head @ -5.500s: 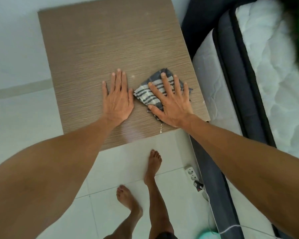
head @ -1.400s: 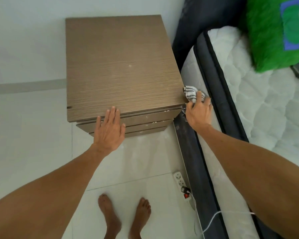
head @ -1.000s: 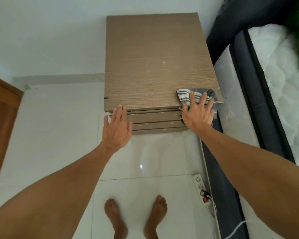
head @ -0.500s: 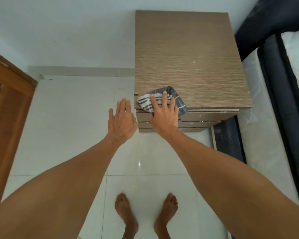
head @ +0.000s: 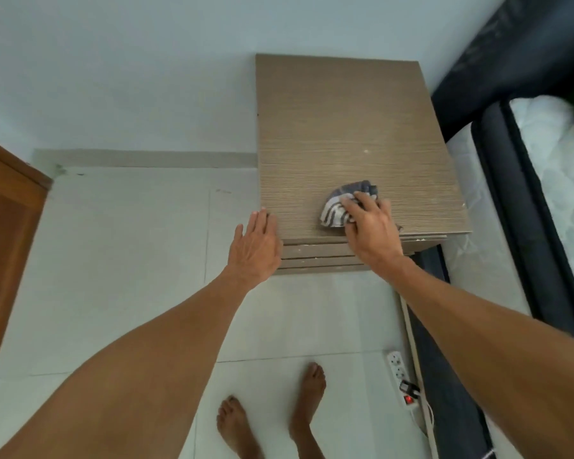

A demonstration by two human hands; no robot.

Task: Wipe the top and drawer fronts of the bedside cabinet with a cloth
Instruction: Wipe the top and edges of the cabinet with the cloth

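The bedside cabinet [head: 342,127] has a brown wood-grain top, with the edges of its drawer fronts [head: 315,251] showing below the front rim. A grey and white striped cloth [head: 337,208] lies bunched on the top near the front edge. My right hand [head: 368,226] grips the cloth and presses it on the top. My left hand [head: 256,246] rests flat with fingers together at the cabinet's front left corner, holding nothing.
A bed with a dark frame [head: 524,233] and white mattress [head: 564,167] stands right of the cabinet. A white power strip [head: 400,379] lies on the tiled floor by the bed. A wooden door [head: 4,246] is at the left. My bare feet [head: 272,415] stand in front.
My right hand has slid the cloth from the cabinet's front left corner toward the middle of the front edge and bunched it. My left hand now touches the front left corner.
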